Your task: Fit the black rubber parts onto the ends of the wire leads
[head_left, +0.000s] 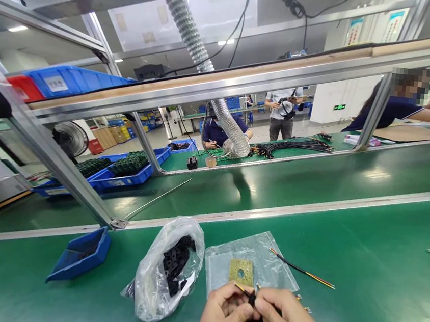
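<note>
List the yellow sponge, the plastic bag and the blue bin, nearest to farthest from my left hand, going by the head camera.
1. Yellow sponge, just ahead of the left hand.
2. Plastic bag, to the hand's left.
3. Blue bin, farther left again.

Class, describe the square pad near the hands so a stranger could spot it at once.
On the green workbench, just beyond the person's left hand, lies a clear plastic sheet. On it sits a small square tan pad with a round hole in its centre, unlike the coloured wires beside it.
</note>
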The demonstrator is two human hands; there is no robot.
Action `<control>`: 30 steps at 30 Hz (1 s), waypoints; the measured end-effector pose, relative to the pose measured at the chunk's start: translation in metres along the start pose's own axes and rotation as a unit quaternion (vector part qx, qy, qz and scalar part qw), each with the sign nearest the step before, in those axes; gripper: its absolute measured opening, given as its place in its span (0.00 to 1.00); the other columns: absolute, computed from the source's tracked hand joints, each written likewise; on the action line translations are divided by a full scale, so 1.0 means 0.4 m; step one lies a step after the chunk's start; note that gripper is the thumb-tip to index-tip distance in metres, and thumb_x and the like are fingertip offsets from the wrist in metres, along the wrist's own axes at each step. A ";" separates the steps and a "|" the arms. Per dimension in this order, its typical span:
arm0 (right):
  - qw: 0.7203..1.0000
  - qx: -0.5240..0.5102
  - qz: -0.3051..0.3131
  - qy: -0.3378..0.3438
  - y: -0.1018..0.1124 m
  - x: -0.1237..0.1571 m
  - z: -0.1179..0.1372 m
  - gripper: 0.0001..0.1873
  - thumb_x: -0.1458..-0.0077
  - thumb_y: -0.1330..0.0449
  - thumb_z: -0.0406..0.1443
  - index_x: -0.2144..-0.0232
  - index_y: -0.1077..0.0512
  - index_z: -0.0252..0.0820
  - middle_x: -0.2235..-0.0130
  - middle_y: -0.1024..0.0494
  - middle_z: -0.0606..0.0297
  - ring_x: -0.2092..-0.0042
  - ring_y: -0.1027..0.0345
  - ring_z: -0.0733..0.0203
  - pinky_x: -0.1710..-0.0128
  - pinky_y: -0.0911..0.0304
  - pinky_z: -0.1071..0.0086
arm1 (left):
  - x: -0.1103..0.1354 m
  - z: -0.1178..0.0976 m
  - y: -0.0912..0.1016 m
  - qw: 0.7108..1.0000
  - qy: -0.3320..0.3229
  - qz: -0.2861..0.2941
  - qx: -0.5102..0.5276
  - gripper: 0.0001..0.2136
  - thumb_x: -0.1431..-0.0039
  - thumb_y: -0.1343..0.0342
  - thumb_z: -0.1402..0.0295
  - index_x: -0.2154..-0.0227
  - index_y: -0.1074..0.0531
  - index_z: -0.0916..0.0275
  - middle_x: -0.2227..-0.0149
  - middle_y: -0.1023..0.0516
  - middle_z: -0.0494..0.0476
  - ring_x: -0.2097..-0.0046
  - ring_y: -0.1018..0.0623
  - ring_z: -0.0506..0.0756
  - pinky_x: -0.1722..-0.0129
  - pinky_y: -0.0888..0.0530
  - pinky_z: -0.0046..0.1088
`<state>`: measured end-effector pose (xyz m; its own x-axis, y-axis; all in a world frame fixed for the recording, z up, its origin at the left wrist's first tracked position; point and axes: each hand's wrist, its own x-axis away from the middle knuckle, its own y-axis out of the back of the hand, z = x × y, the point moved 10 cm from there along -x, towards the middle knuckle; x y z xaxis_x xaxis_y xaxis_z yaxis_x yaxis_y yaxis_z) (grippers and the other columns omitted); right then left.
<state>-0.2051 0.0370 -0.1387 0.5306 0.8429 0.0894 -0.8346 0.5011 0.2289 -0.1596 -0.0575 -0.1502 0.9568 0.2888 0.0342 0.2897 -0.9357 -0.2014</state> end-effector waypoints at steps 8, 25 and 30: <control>0.993 -0.108 -0.036 0.023 0.032 -0.007 0.011 0.28 0.41 0.50 0.60 0.76 0.39 0.43 0.76 0.41 0.73 0.74 0.48 0.66 0.73 0.49 0.73 | 0.000 -0.018 0.001 0.999 0.000 -0.024 0.033 0.14 0.53 0.29 0.58 0.70 0.17 0.64 0.75 0.23 0.54 0.75 0.25 0.49 0.80 0.29 0.19; 0.995 -0.085 -0.017 0.058 -0.005 0.016 0.044 0.27 0.39 0.49 0.57 0.77 0.38 0.42 0.74 0.33 0.68 0.70 0.39 0.61 0.66 0.41 0.70 | 0.023 -0.029 -0.025 1.000 -0.017 0.009 0.025 0.11 0.53 0.29 0.60 0.67 0.16 0.60 0.72 0.24 0.52 0.77 0.26 0.47 0.80 0.29 0.20; 0.990 0.109 -0.027 0.081 0.018 0.014 0.043 0.27 0.35 0.55 0.53 0.76 0.33 0.42 0.74 0.29 0.66 0.70 0.36 0.60 0.68 0.41 0.69 | 0.006 -0.158 0.048 0.967 -0.112 0.008 -0.228 0.13 0.45 0.35 0.66 0.56 0.19 0.58 0.61 0.19 0.59 0.60 0.20 0.58 0.64 0.24 0.29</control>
<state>-0.2057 0.0420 -0.1200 0.5279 0.8453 -0.0821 -0.7447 0.5072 0.4338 -0.1502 -0.0876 -0.0921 0.9462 0.2634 -0.1879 0.3059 -0.9173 0.2551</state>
